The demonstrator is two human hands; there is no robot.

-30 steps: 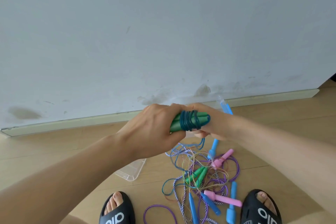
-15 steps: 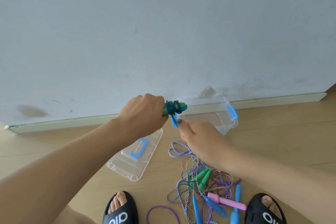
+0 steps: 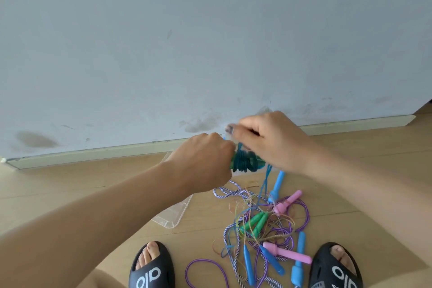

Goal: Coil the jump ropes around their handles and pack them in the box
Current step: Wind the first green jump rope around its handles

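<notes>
The right hand (image 3: 273, 140) has gone up from low by the floor — it is now above the green handles (image 3: 247, 162), fingers curled, pinching the teal rope (image 3: 243, 161) that goes round them. The left hand (image 3: 205, 159) holds the handles tight at one end. A loose bit of rope hangs down to the pile of jump ropes (image 3: 264, 224) on the floor. The clear lid (image 3: 173, 215) lies under the left arm — the box itself is hidden.
</notes>
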